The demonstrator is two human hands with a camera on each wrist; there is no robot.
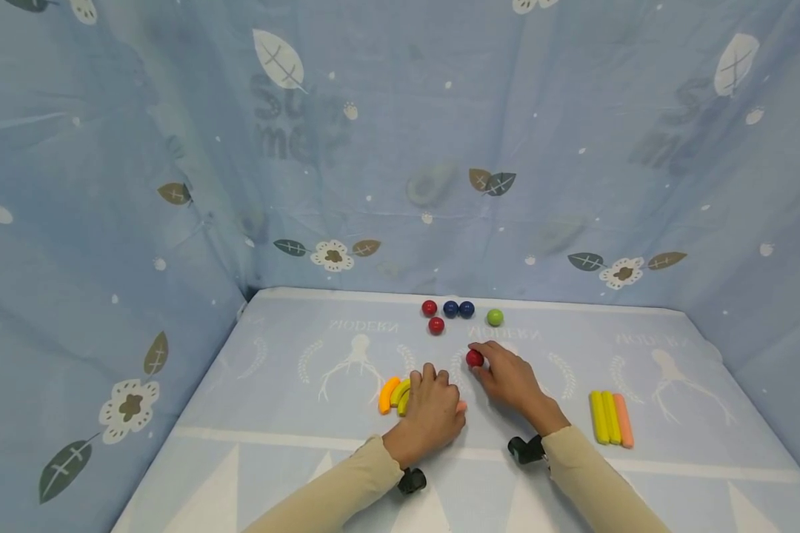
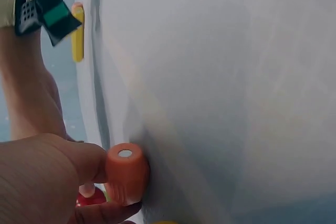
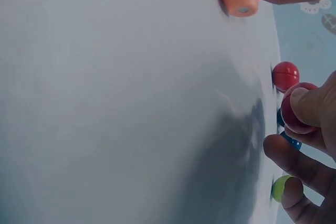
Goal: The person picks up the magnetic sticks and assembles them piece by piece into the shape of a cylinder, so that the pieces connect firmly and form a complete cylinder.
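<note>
Centrally, left hand pinches salmon-orange rounded block near pale-blue tabletop, contact unclear, right of curved orange piece and curved yellow pieces. Right hand pinches glossy red ball, other fingers spread, nearer person than two blue balls and green ball.

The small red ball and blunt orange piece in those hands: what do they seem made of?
Small red ball: probably hard plastic or painted wood, fairly glossy, since its smooth surface reflects some light.
Blunt orange piece: perhaps moulded plastic or painted wood, satin finish, given its even colour and soft sheen.
</note>
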